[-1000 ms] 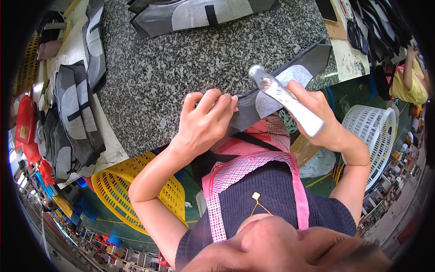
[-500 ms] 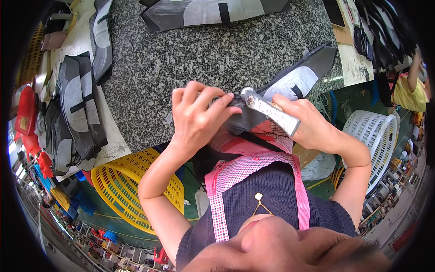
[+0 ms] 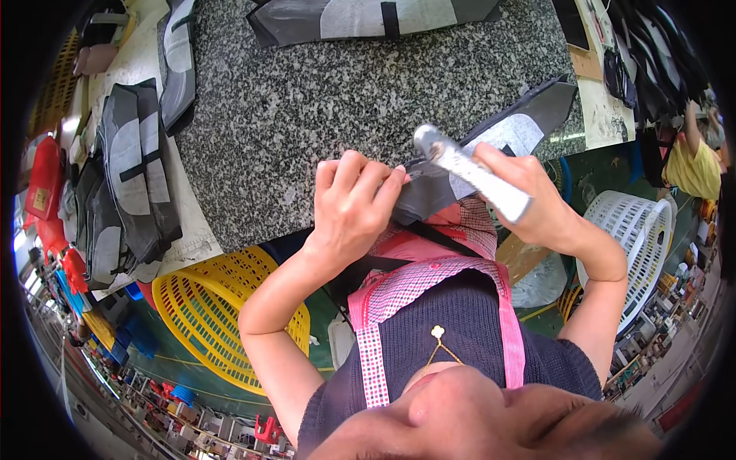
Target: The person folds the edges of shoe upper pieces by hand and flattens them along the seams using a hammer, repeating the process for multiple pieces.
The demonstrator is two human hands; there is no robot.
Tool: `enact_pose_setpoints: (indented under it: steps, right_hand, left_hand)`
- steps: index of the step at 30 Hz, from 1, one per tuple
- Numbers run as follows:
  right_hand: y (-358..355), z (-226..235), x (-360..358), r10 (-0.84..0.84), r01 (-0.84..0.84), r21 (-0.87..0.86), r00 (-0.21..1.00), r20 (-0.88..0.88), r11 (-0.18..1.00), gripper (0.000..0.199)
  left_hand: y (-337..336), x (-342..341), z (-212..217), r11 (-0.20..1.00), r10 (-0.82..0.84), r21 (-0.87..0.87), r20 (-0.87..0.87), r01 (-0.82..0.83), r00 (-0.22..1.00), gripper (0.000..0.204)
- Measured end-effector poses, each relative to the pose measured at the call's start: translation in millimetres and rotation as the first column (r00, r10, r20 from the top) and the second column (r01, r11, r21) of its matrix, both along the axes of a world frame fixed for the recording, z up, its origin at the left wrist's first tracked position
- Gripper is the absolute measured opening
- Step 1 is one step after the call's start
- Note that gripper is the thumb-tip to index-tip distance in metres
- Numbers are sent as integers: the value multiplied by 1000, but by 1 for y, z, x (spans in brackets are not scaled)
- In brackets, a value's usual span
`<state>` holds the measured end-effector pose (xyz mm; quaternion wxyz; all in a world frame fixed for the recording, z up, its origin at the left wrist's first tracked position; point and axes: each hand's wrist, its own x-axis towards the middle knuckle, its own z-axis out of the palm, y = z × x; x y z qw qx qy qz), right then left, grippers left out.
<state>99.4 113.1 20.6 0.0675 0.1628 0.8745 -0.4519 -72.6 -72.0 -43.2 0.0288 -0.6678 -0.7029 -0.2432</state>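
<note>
A dark, flat curved piece (image 3: 428, 195) with a white patch and a short black strip lies along the near edge of the granite slab, partly overhanging it. My left hand (image 3: 354, 198) is at the piece's left end, thumb and forefinger pinched on its edge; the fingertips partly hide the spot. In my right hand (image 3: 530, 193) is a metal hammer (image 3: 474, 172), gripped in closed fingers. Its rounded head is raised above the piece, just right of my left fingertips, and seems apart from it.
The speckled granite slab (image 3: 291, 115) fills the middle. A similar piece (image 3: 364, 19) lies at its far edge; several more are stacked at left (image 3: 134, 169). A yellow basket (image 3: 230, 322) stands below at left, a white basket (image 3: 629, 245) at right. Another person (image 3: 694, 165) is at far right.
The hammer head has lifted off the piece and tilted, moving slightly away. My left hand has shifted a little right and nearer along the edge, its fingers drawn closer together.
</note>
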Motion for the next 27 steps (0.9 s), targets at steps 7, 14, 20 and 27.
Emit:
enact_pose_setpoints:
  steps: [7,14,20,27]
  right_hand:
    - [-6,-12,1,35,-29,60,995,-96,998,20]
    - [-4,-13,-1,99,-100,76,995,11,992,18]
    - [-6,0,-5,63,-62,10,981,-183,998,19]
    - [3,-12,-6,-107,95,-115,989,-104,989,30]
  left_hand:
    - [-2,10,4,998,-65,-32,-228,60,972,20]
    - [-8,28,11,989,-125,56,-142,134,982,32]
    - [-8,55,-15,987,-162,-35,-158,159,974,36]
    - [8,50,-11,996,-35,68,-378,66,925,36]
